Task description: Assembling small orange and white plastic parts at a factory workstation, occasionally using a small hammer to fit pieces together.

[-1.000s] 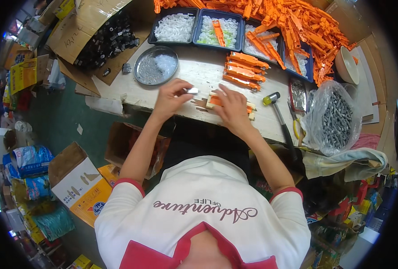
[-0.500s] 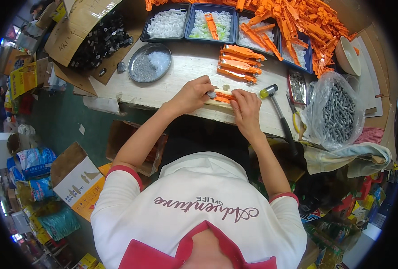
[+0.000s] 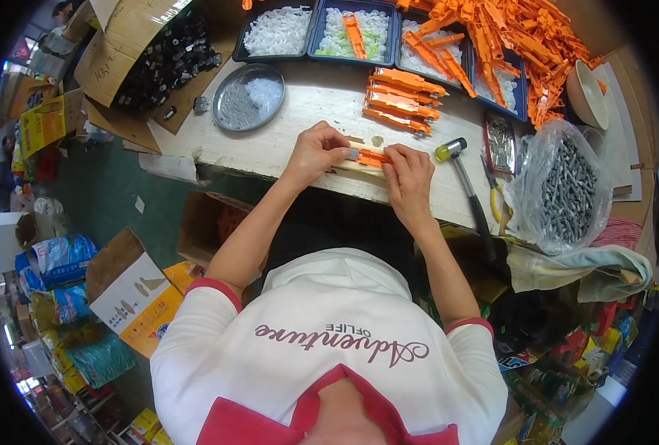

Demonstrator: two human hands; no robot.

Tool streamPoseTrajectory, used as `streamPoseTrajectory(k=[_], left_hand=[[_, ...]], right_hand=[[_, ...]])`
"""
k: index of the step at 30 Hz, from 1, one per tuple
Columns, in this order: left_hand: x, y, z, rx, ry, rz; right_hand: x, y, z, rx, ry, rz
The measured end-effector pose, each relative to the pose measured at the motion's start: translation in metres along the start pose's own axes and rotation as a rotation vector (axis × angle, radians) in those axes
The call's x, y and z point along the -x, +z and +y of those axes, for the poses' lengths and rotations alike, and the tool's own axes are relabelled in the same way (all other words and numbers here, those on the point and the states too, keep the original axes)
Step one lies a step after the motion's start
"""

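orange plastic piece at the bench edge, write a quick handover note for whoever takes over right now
Left hand: pinching the grey end of the orange plastic piece at the near edge of the pale wooden bench.
Right hand: fingers pressing on the same piece's other end.
Done: four similar orange pieces stacked just behind.
Left: loose orange parts heap at back right.
Yellow-headed hammer lies right of the hands.

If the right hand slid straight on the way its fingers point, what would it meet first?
Past the orange piece it already touches, the right hand would probably first reach the small stack of orange parts further up the table, though depth is hard to judge.
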State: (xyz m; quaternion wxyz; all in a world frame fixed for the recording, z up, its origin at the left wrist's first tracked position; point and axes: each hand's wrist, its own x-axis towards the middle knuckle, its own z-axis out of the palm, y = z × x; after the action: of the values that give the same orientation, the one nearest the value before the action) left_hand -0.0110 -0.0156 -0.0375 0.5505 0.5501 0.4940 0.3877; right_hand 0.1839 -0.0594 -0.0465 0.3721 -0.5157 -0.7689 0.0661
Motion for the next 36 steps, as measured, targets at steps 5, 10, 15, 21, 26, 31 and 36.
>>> streamPoseTrajectory(k=[5,10,15,21,26,31,36], left_hand=[[-0.006,-0.001,0.021,-0.069,-0.226,-0.046],[-0.008,-0.002,0.006,-0.107,-0.081,-0.06],[-0.01,-0.002,0.007,-0.174,0.025,-0.018],[-0.072,-0.019,0.032,-0.719,0.218,-0.19],[-0.157,-0.026,0.065,-1.119,0.316,0.274],[-0.201,-0.017,0.065,-1.288,0.108,0.103],[-0.209,-0.03,0.046,-1.235,0.229,0.151]], right_hand=[[-0.007,-0.006,0.008,-0.085,0.037,-0.013],[-0.017,-0.026,0.021,-0.063,0.022,0.053],[-0.016,-0.054,0.053,-0.035,0.142,0.07],[-0.02,-0.112,0.11,0.416,0.405,0.03],[-0.03,-0.122,0.125,0.619,0.564,-0.191],[-0.034,-0.108,0.152,0.728,0.621,-0.264],[-0.034,-0.106,0.157,0.692,0.512,-0.227]])
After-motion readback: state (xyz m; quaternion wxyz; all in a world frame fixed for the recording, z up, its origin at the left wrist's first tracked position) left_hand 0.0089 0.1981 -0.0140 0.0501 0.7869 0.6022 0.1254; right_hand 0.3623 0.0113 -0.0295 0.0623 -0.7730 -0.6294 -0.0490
